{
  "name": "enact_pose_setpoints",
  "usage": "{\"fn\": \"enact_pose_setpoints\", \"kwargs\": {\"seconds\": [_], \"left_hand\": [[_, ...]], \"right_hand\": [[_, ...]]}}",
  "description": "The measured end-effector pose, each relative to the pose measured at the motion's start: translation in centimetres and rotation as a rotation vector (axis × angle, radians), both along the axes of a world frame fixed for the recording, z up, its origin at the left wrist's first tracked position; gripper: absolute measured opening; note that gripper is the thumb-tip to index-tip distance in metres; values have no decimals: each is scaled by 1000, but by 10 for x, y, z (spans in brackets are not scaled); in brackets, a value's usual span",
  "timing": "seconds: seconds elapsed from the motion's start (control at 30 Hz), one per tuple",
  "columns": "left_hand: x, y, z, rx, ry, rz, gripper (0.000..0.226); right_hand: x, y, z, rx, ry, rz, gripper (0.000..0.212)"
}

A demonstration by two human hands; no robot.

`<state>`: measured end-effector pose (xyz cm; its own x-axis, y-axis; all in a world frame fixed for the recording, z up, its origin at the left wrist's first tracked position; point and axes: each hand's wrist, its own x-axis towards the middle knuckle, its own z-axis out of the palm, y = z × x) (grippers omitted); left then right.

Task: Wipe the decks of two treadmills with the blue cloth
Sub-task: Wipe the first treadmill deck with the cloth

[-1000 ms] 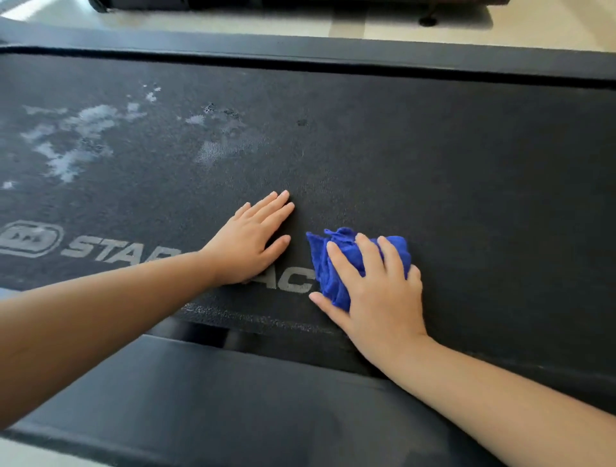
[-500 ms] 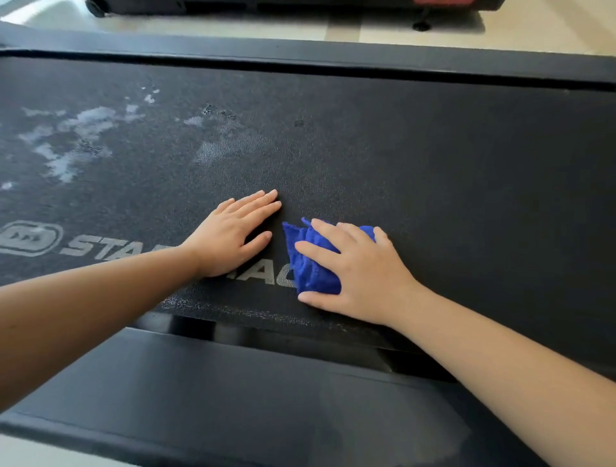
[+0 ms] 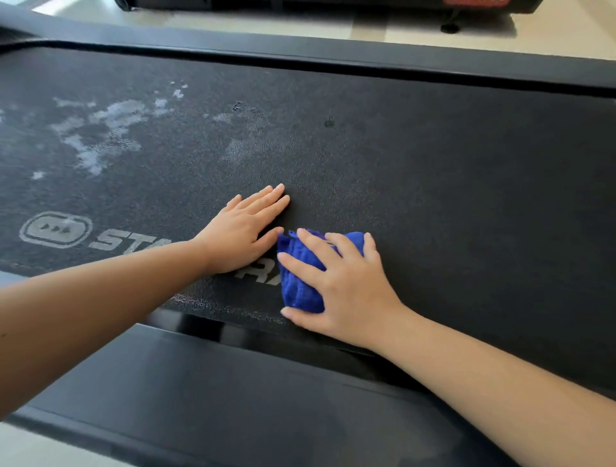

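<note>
Pale floor (image 3: 383,30) at the top, w/ the dark base of another machine (image 3: 300,4) along the far edge. Most of the view is a black treadmill belt (image 3: 466,173), textured, running left-right between a far side rail (image 3: 333,55) and a near side rail (image 3: 216,393). Whitish smeared patches (image 3: 100,130) sit on the left part of the belt; a small dark spot (image 3: 329,123) is further right. Grey logo and lettering (image 3: 56,229) are printed near the front edge, partly covered by the arms.

Left hand (image 3: 241,233) lies flat on the belt, palm down, fingers straight and close together, holding nothing. Right hand (image 3: 343,283) is just beside it, pressed down on a bunched blue cloth (image 3: 300,286); fingers spread over the top, thumb along the near side, so the cloth is pinned to the belt rather than fully gripped. Cloth sits near the belt's front edge, approx mid-frame, its left corner touching or almost touching the left thumb – can't tell which
</note>
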<state>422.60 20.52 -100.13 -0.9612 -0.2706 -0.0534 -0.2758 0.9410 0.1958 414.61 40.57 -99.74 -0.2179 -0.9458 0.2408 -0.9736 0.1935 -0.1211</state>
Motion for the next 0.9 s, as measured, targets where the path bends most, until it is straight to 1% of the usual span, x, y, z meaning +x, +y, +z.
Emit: {"fn": "enact_pose_setpoints", "kwargs": {"seconds": [0.07, 0.17, 0.2, 0.3, 0.37, 0.43, 0.5, 0.6, 0.7, 0.8, 0.9], "left_hand": [[5, -8, 2, -24, 5, 9, 74], [4, -18, 5, -70, -5, 3, 80], [1, -21, 6, -81, -6, 17, 78], [-9, -29, 6, -96, -2, 75, 56], [-12, -31, 4, -83, -8, 84, 54], [-14, -33, 3, -60, -4, 71, 56], [-16, -35, 2, -27, 8, 69, 64], [-30, -42, 3, 16, 49, 122, 58], [-54, -52, 6, -8, 80, 152, 58], [-70, -55, 3, -39, 92, 149, 60], [-77, -59, -3, 6, 76, 144, 75]], "right_hand": [[7, -12, -1, -2, 3, 23, 66], [-2, -1, -1, -19, -17, 61, 62], [-8, 9, -2, -34, -16, 65, 61], [-26, 39, -4, -56, -3, 31, 60], [-30, 46, -6, -68, 9, 15, 61], [-26, 35, -6, -74, 18, 3, 63], [-23, 13, -6, -63, 14, 4, 64], [-29, -23, -5, -2, -8, 43, 65], [-46, -41, -7, 27, -20, 101, 65], [-62, -50, -9, -43, -23, 158, 63], [-99, -86, -9, -96, -37, 110, 62]]}}
